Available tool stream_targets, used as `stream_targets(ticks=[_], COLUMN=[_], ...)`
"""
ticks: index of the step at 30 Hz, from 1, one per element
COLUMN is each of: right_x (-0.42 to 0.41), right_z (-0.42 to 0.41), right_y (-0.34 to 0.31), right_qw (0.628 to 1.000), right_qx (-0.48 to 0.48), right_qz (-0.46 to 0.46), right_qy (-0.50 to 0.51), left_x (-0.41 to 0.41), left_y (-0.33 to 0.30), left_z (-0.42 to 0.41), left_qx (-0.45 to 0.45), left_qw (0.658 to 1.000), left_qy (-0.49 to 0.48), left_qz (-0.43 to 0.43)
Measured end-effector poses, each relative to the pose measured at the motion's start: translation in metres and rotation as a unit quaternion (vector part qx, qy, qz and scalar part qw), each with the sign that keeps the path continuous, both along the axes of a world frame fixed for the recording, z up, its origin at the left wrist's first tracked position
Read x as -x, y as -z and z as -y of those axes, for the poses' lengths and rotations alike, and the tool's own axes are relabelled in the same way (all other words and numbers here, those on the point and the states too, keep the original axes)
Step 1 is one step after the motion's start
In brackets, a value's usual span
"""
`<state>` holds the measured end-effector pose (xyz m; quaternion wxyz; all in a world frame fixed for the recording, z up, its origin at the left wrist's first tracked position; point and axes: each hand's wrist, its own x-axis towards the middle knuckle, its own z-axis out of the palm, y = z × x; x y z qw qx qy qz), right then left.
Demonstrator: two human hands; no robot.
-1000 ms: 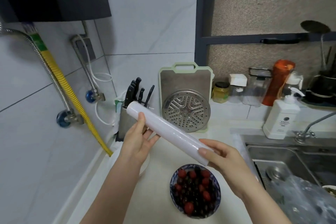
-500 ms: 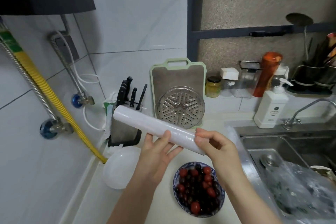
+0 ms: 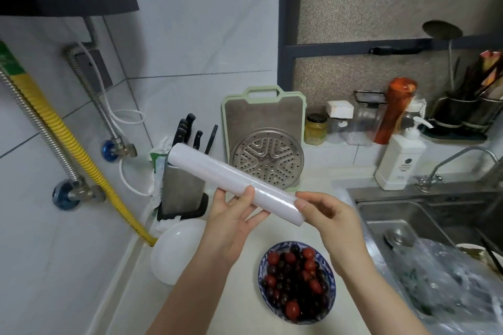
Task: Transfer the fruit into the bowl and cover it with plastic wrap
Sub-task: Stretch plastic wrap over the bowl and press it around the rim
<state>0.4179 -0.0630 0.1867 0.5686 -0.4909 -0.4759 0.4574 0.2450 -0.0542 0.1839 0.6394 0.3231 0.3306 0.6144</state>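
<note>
Pale countertop [image 3: 250, 236], fruit bowl [image 3: 297, 281], white lid, perhaps [image 3: 174, 250], knife block [image 3: 182, 190]

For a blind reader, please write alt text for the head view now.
Two hands, left and right, hold a white wrap roll above a counter. Below sits a blue bowl of red and dark fruit, uncovered. A sink is at right.

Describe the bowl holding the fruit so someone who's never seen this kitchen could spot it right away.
Start at the steel sink on the right and move left onto the pale counter. The fruit bowl sits there, below the plastic wrap roll. Unlike the plain white bowl further left, it has a blue patterned rim and is full of red and dark fruit.
</note>
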Motion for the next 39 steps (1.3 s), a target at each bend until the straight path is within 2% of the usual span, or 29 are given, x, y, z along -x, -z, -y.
stream_targets(ticks=[7, 13, 18, 20, 24, 27, 30, 35, 39], right_x=[-0.009, -0.013, -0.013, -0.012, -0.013, -0.016, -0.016, -0.013, -0.009], right_z=[-0.003, -0.003, -0.002, -0.001, 0.001, 0.003, 0.006, 0.009, 0.015], right_y=[-0.003, 0.001, 0.004, 0.004, 0.003, 0.003, 0.003, -0.001, 0.003], right_qw=[0.998, 0.988, 0.962, 0.965, 0.988, 0.992, 0.989, 0.97, 0.964], right_qx=[0.038, 0.013, -0.017, -0.014, 0.019, 0.027, 0.014, -0.039, -0.079], right_qz=[0.026, 0.15, 0.266, 0.253, 0.141, 0.104, 0.129, 0.232, 0.251], right_qy=[-0.036, -0.036, -0.062, -0.068, -0.066, -0.07, -0.072, -0.06, -0.046], left_x=[0.003, -0.001, -0.005, -0.005, -0.003, -0.001, -0.001, -0.004, -0.008], left_y=[-0.002, 0.001, 0.002, 0.002, 0.002, 0.002, 0.002, 0.005, 0.008], left_z=[-0.001, 0.002, 0.005, 0.005, 0.008, 0.009, 0.011, 0.014, 0.016], left_qx=[-0.003, 0.008, 0.015, 0.018, 0.03, 0.028, 0.025, 0.028, 0.05], left_qw=[0.998, 0.997, 0.995, 0.995, 0.995, 0.995, 0.995, 0.994, 0.995], left_qy=[-0.01, -0.019, -0.028, -0.033, -0.046, -0.051, -0.052, -0.059, -0.063], left_qz=[-0.067, -0.074, -0.09, -0.095, -0.083, -0.078, -0.083, -0.086, -0.062])
